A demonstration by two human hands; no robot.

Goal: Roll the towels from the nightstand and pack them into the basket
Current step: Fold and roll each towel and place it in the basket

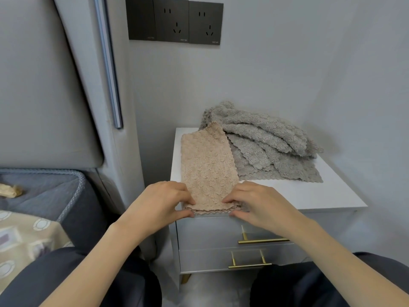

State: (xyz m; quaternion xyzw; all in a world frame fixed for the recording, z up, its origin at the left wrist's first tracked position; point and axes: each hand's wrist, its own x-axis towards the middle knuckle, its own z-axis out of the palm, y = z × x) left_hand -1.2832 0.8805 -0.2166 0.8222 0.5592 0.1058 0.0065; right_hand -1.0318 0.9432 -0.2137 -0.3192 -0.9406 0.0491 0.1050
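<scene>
Front edge of nightstand [321, 191] | left hand [159, 202] and right hand [254, 203] each pinch near hem of beige towel [208, 169] | long axis runs straight away from both, equally near.

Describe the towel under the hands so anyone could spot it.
Look at the white nightstand. On its front left lies a beige towel, left hand and right hand pinching its near edge. The towels piled behind are grey.

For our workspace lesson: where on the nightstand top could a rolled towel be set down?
Bare top: front right of the nightstand, between the grey towel pile and the right edge. Crowded left: the beige towel, pinched by the left hand and right hand.
</scene>
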